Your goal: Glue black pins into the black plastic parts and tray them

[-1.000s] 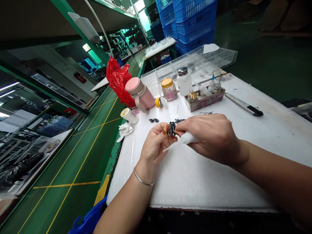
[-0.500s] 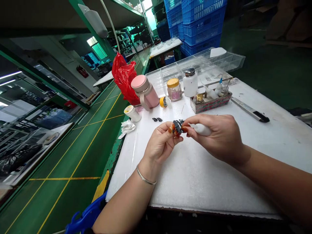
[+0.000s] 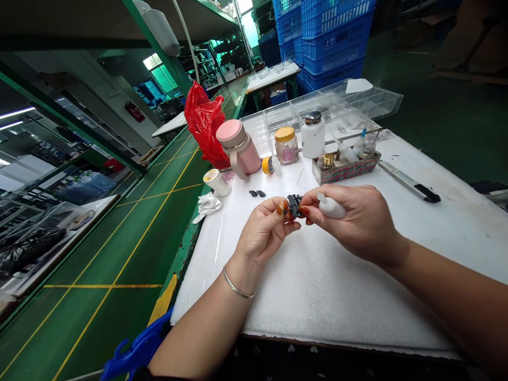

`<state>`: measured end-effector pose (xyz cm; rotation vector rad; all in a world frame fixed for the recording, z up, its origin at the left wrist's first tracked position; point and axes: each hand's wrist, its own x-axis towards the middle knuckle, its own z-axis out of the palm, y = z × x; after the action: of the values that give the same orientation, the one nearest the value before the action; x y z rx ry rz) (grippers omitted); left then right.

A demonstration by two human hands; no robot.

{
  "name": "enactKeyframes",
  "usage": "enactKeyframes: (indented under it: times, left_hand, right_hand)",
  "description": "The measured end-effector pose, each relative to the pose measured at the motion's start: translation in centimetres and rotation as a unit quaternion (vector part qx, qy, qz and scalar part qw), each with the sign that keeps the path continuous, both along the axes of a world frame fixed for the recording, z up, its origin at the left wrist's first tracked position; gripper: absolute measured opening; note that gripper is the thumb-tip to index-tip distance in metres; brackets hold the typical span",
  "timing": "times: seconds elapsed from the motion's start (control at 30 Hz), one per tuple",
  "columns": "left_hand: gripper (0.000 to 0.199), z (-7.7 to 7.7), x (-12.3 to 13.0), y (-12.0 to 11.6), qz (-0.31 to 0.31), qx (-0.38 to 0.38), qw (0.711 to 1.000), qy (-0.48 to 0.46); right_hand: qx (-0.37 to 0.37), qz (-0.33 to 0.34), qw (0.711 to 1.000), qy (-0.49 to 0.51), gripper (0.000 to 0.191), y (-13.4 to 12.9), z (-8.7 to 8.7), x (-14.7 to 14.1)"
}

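Between the fingertips of my left hand is a small dark grey plastic part, pinched at its left side. My right hand touches the same part with thumb and forefinger from the right. A small white squeeze bottle is tucked in the right hand's grip, its nozzle tilted up and left. Behind the held part lie tiny black pieces, mostly hidden by the fingers. Two small black parts rest on the white foam-covered table, left of and beyond my hands.
Farther back stand a pink mug, a yellow-lidded jar, a white bottle and a box of glue bottles. A utility knife lies at the right. The green conveyor belt runs along the left.
The grey part has turned in my fingers. The squeeze bottle's nozzle has swung from pointing left toward the part to pointing more upward. The view has shifted slightly.
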<state>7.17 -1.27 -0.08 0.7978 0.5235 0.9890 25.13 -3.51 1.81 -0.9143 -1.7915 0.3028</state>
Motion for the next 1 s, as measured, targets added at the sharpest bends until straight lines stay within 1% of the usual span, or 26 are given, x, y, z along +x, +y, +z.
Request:
enactKeyframes:
  times: [0.13,0.2,0.33,0.43,0.63,0.83,0.93,1.0]
  left_hand:
    - [0.024,0.0,0.0,0.0,-0.003,0.000,1.000,-0.011]
    - [0.022,-0.1,0.0,0.0,-0.004,-0.001,1.000,-0.015]
    - [0.021,-0.2,0.0,0.1,0.003,-0.006,1.000,-0.017]
    - [0.016,-0.4,0.1,0.1,0.010,-0.011,1.000,-0.014]
    - [0.014,-0.6,0.4,-0.1,0.026,-0.008,1.000,-0.014]
    - [0.014,-0.3,0.6,-0.5,0.067,-0.005,0.998,0.005]
    - [0.013,-0.1,0.7,-0.6,0.079,0.000,0.997,0.024]
    - [0.015,-0.1,0.7,-0.5,0.075,-0.009,0.997,0.027]
  right_hand:
    - [-0.009,0.030,0.999,0.009,0.003,0.0,0.1,0.0]
    - [0.002,0.033,0.999,0.006,0.004,0.1,0.0,0.0]
    - [0.065,0.002,0.997,-0.032,0.005,0.0,-0.3,0.1]
    - [0.118,-0.018,0.990,-0.068,0.007,0.1,-0.5,0.2]
    - [0.179,-0.043,0.977,-0.104,0.007,0.3,-0.7,0.1]
    - [0.201,-0.062,0.969,-0.127,0.007,0.4,-1.0,-0.1]
    - [0.190,-0.063,0.971,-0.130,0.005,0.5,-1.1,0.0]
    - [0.177,-0.060,0.974,-0.129,0.005,0.6,-1.1,0.1]
